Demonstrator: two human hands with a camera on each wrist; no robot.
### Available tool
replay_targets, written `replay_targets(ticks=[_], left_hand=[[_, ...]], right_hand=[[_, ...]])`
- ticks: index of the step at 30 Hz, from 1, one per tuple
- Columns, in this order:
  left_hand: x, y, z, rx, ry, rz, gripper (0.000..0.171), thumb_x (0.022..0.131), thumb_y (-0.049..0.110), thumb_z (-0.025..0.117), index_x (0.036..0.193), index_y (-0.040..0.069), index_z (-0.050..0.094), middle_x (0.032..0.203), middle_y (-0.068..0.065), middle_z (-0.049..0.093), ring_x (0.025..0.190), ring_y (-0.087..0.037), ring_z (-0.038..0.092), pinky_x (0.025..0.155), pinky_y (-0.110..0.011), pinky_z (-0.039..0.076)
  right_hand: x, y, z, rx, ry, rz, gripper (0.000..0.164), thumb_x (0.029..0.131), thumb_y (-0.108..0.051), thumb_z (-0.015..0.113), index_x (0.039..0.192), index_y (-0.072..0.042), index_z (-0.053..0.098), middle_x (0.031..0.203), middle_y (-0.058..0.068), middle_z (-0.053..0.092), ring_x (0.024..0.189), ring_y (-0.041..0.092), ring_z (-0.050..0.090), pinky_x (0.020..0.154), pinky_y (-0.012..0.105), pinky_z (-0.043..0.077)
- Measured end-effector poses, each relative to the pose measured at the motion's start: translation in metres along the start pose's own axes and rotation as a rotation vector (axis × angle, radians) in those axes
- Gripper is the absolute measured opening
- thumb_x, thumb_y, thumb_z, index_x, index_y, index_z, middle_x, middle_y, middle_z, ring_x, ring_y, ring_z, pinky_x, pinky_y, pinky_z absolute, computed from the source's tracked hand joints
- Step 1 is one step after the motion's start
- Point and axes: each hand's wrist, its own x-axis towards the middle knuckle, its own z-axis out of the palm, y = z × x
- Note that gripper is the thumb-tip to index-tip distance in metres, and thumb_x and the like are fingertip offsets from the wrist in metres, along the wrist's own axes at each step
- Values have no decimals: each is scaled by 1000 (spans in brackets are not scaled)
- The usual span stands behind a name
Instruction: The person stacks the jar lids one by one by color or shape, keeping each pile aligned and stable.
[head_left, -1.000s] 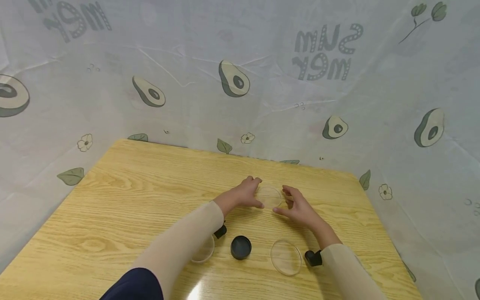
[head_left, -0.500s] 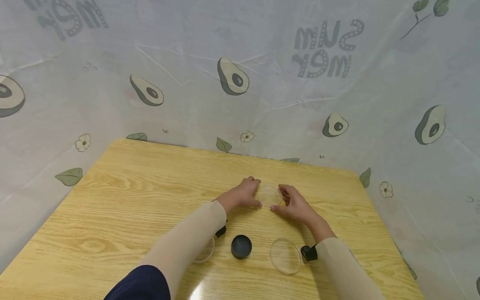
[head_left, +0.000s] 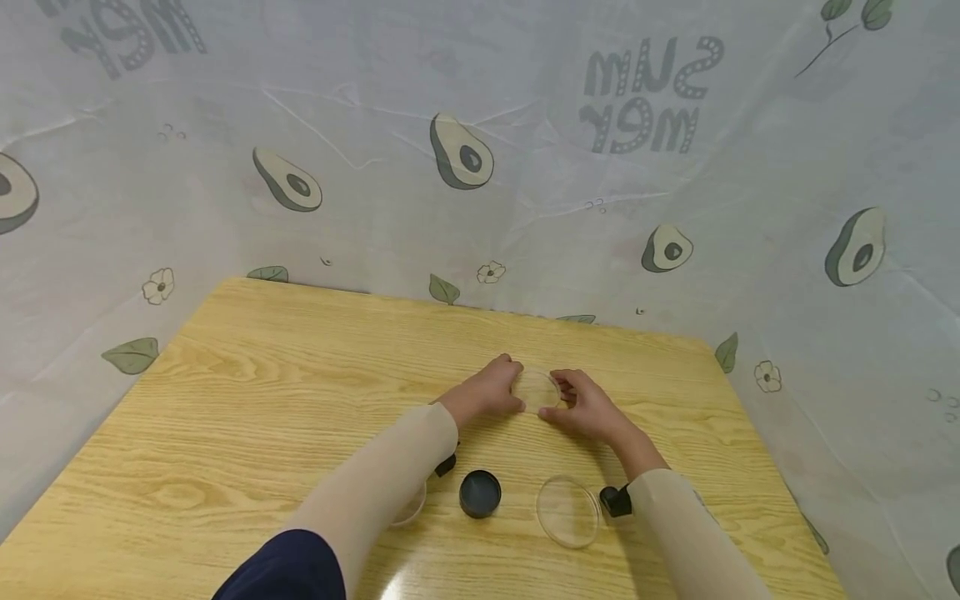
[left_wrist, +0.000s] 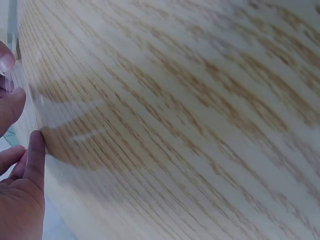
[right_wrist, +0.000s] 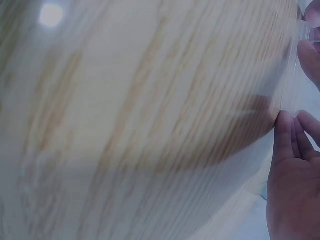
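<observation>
A clear round petri dish (head_left: pixel 537 392) is held between the two hands near the middle of the table in the head view. On its left side, the left hand (head_left: pixel 492 389) grips the rim with thumb and fingers apart. The right hand (head_left: pixel 588 406) holds the opposite side, thumb at the near edge and fingers at the far edge. Both wrist views catch the dish edge-on, as a thin transparent wall (left_wrist: pixel 30 107) close over the wood, with fingertips (right_wrist: pixel 283 120) pressed against it.
Nearer the body, a round black container (head_left: pixel 480 494) stands on the wooden table (head_left: pixel 300 358). To its right lies another clear round dish (head_left: pixel 567 512). A third clear dish (head_left: pixel 409 507) is partly hidden under the left sleeve. A patterned curtain (head_left: pixel 360 167) closes off the back.
The right hand has shifted slightly left, bringing the two hands closer together around the petri dish. The black container and the other dishes stay where they were.
</observation>
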Motion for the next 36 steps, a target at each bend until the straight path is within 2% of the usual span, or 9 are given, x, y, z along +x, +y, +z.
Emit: replay_targets(ticks=[7,13,16,19,24,30,36], left_hand=[[3,-2,4,21,7,1,65,96,20,77,150,-3,50,152,-23,49,138,-32,53,116,-41,47],[3,-4,6,13,-1,-13,67,95,20,78,151,-3,49,154,-22,48,140,-32,52,117,-41,46],[3,-5,5,29,9,7,66,95,21,78,151,-2,51,152,-22,50,140,-31,52,117,-40,46],[2,-3,0,35,17,41,66,95,22,79,150,-2,51,147,-21,54,132,-30,58,112,-39,49],[-7,2,-6,24,2,88,68,95,26,79,151,0,51,139,-19,56,108,-24,62,94,-33,55],[-20,9,-5,47,-7,161,68,93,29,82,147,-1,55,130,-17,59,97,-17,59,84,-27,53],[-33,24,-1,60,-34,136,70,92,30,83,149,1,54,131,-14,58,93,-13,59,80,-22,52]], right_hand=[[0,2,1,1,3,6,75,96,-26,78,155,4,42,149,27,50,136,44,55,115,57,46],[-1,3,5,-25,21,-14,75,94,-28,80,152,4,46,139,24,55,126,38,60,112,52,51],[-3,1,4,-29,37,-34,74,94,-26,81,151,5,47,137,24,55,123,37,61,110,51,52],[-7,-3,0,-38,57,-46,73,93,-23,82,151,5,48,138,24,56,122,36,61,109,52,53],[-18,-8,-8,-46,60,-58,74,93,-27,82,151,4,48,136,22,56,117,31,59,109,53,53],[-37,-11,-11,-45,43,-86,73,91,-29,84,147,6,51,132,21,59,110,25,57,107,51,54],[-59,-15,-9,-74,65,-110,73,89,-27,86,145,6,53,129,19,59,106,22,55,103,44,56]])
